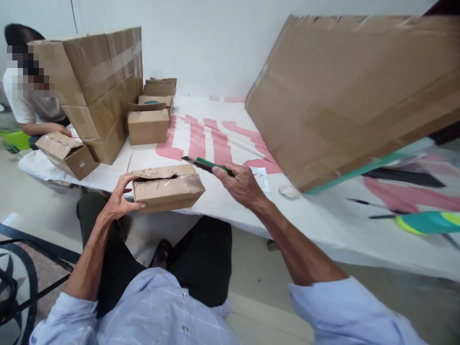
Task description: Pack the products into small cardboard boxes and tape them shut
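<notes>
A small cardboard box [167,191] lies at the table's front edge, with a dark, uneven gap between its top flaps. My left hand [121,197] grips the box's left end, thumb low and fingers at the top corner. In my right hand [239,182] is a green and black utility knife [206,164], held above the table to the right of the box. The knife's tip points left over the box's far right corner, apart from it.
Stacked cartons [104,81] and smaller boxes [149,125] stand at the back left. A large tilted carton [345,96] fills the right. A person [39,100] sits at the far left beside another box [66,153]. Teal-yellow scissors-like handles [427,223] lie at right.
</notes>
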Demonstrator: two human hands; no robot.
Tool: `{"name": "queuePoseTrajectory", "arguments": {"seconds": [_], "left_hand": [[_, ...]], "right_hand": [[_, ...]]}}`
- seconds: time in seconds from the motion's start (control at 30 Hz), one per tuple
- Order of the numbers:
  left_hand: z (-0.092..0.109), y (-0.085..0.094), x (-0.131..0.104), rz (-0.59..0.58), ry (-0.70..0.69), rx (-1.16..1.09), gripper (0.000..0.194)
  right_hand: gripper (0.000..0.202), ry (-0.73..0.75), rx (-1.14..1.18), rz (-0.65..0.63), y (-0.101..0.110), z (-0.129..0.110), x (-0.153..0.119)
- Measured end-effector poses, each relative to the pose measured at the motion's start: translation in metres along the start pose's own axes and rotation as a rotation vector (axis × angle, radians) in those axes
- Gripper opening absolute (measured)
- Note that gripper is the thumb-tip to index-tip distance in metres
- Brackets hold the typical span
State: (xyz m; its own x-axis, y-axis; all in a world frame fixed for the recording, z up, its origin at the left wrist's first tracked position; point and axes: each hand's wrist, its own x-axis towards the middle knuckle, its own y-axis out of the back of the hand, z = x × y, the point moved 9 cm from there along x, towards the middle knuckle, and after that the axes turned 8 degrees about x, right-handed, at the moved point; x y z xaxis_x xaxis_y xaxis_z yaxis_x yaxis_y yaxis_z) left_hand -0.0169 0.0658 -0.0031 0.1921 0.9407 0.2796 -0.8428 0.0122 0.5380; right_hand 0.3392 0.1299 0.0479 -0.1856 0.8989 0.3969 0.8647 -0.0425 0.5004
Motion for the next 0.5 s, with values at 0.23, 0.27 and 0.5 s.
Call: {"name": "queuePoseTrajectory", "arguments": {"seconds": [0.23, 0.27, 0.5], "left_hand": [[0.016, -0.005, -0.014, 0.014, -0.054, 0.061, 0.087], [0.018, -0.006, -0.016, 0.017, -0.065, 0.064, 0.087], [0.028, -0.007, -0.021, 0.045, -0.142, 0.085, 0.087]], "right_hand": [[0.040, 0.304, -0.208, -0.238, -0.008, -0.092, -0.004], [0.039, 0.337, -0.261, -0.268, -0.012, -0.098, -0.005], [0.038, 0.417, -0.695, -0.388, -0.039, -0.126, -0.006]]}}
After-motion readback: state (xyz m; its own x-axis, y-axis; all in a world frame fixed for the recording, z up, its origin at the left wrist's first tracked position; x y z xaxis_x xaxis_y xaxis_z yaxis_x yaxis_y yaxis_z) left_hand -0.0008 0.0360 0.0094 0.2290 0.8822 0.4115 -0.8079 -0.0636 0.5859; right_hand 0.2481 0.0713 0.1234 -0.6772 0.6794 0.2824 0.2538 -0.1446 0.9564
